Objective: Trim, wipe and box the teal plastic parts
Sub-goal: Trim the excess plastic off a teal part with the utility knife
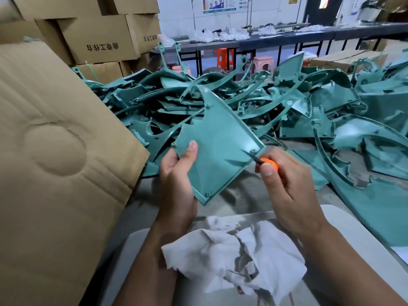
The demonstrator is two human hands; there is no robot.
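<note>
My left hand (176,180) grips a flat, fin-shaped teal plastic part (217,140) by its lower left edge, thumb on its face, and holds it above the table. My right hand (287,186) grips a small orange-handled trimming knife (268,163). The knife's dark blade touches the part's right corner next to a screw boss. A crumpled white wiping cloth (238,252) lies on my lap, below both hands. Behind the held part, a big heap of teal plastic parts (276,100) covers the table.
A large cardboard box flap (55,151) stands at my left, close to the left forearm. Stacked cartons (99,40) rise behind it. More teal sheets (375,202) lie at the right. Far back run a long workbench (287,38) and plastic stools (225,56).
</note>
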